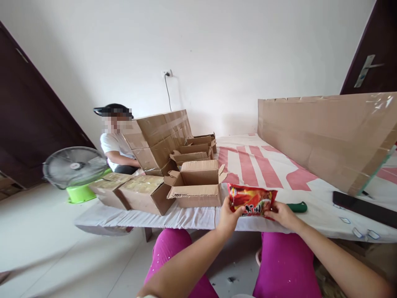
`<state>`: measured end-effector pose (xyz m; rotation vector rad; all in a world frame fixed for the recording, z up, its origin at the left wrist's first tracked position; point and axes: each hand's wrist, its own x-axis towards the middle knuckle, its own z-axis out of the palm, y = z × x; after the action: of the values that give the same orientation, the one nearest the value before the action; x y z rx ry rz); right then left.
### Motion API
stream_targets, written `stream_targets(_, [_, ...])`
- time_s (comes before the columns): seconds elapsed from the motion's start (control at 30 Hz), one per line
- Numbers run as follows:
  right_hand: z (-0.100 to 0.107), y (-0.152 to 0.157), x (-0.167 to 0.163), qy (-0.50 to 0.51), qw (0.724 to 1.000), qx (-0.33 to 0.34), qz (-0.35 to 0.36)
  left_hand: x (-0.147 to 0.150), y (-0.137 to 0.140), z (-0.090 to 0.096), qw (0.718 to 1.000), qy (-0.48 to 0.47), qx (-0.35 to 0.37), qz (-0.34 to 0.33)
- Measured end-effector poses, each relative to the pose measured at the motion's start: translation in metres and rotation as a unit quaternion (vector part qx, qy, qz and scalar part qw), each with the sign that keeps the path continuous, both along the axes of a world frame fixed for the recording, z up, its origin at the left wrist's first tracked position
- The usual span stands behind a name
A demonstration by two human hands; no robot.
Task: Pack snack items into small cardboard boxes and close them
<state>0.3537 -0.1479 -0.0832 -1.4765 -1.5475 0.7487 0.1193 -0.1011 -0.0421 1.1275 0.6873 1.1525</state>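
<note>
A shiny red food packet (pixel 252 198) with dark lettering is held level above the front of the table. My left hand (pixel 228 215) pinches its left end, the thumb on the front face. On the opposite end, my right hand (pixel 281 214) is closed around the lower right corner. Just left of the packet stands an open cardboard box (pixel 198 198) with its flaps up; its bottom is hidden from me. A green handle (pixel 297 207) lies behind my right hand, its other end hidden by the hand and the packet.
Several open boxes (pixel 198 151) line up behind the nearest one, beside stacked taped cartons (pixel 158 132). Two closed cartons (pixel 141 188) sit at left. A tall cardboard panel (pixel 319 132) and a black flat object (pixel 362 207) are at right. A person (pixel 114 145) sits by a fan (pixel 76 165).
</note>
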Motion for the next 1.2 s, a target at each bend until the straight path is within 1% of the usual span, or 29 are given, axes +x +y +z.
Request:
stream_targets(0.03, [-0.003, -0.004, -0.012, -0.007, 1.0, -0.006, 0.015, -0.014, -0.006, -0.006, 1.0, 0.0, 0.012, -0.012])
stream_targets(0.1, [-0.005, -0.005, -0.038, -0.019, 0.999, -0.005, 0.035, -0.042, -0.011, -0.017, 1.0, 0.003, 0.018, -0.009])
stream_targets(0.2, [0.001, 0.007, -0.074, -0.051, 0.998, 0.011, 0.041, -0.078, -0.004, -0.026, 0.999, 0.024, 0.018, 0.046])
stream_targets(0.3, [0.007, 0.028, -0.1, -0.07, 0.996, 0.035, 0.045, -0.112, 0.02, -0.027, 0.986, 0.074, 0.047, 0.14])
stream_targets(0.37, [0.008, 0.041, -0.111, -0.068, 0.996, 0.047, 0.037, -0.132, 0.043, -0.025, 0.964, 0.144, 0.067, 0.214])
stream_targets(0.47, [0.002, 0.053, -0.118, -0.091, 0.995, 0.042, 0.001, -0.157, 0.075, -0.022, 0.936, 0.207, 0.061, 0.278])
stream_targets(0.53, [-0.004, 0.054, -0.12, -0.11, 0.993, 0.038, -0.01, -0.167, 0.088, -0.021, 0.916, 0.241, 0.048, 0.316])
stream_targets(0.63, [-0.01, 0.052, -0.12, -0.121, 0.991, 0.053, -0.004, -0.172, 0.092, -0.021, 0.875, 0.295, 0.034, 0.383])
stream_targets(0.67, [-0.011, 0.051, -0.12, -0.119, 0.991, 0.058, -0.003, -0.172, 0.09, -0.021, 0.856, 0.313, 0.036, 0.41])
stream_targets(0.73, [-0.012, 0.049, -0.12, -0.115, 0.991, 0.066, -0.003, -0.169, 0.083, -0.023, 0.807, 0.372, 0.07, 0.453])
stream_targets(0.77, [-0.012, 0.049, -0.12, -0.113, 0.991, 0.067, -0.003, -0.166, 0.079, -0.024, 0.784, 0.409, 0.099, 0.456])
stream_targets(0.8, [-0.012, 0.049, -0.12, -0.111, 0.991, 0.069, -0.002, -0.163, 0.077, -0.025, 0.766, 0.444, 0.13, 0.446])
stream_targets(0.83, [-0.011, 0.049, -0.12, -0.111, 0.991, 0.07, -0.001, -0.159, 0.075, -0.026, 0.755, 0.472, 0.155, 0.427])
stream_targets(0.9, [-0.012, 0.049, -0.12, -0.112, 0.991, 0.071, 0.0, -0.151, 0.075, -0.028, 0.749, 0.499, 0.182, 0.394])
stream_targets(0.93, [-0.012, 0.049, -0.12, -0.114, 0.991, 0.07, 0.0, -0.147, 0.077, -0.028, 0.744, 0.508, 0.187, 0.39])
stream_targets(1.03, [-0.012, 0.049, -0.12, -0.116, 0.991, 0.06, -0.003, -0.138, 0.086, -0.028, 0.708, 0.548, 0.2, 0.397])
stream_targets(1.07, [-0.012, 0.048, -0.12, -0.115, 0.992, 0.057, -0.004, -0.135, 0.091, -0.027, 0.7, 0.559, 0.201, 0.396])
stream_targets(1.2, [-0.01, 0.048, -0.121, -0.108, 0.993, 0.056, -0.003, -0.128, 0.107, -0.026, 0.695, 0.574, 0.189, 0.39])
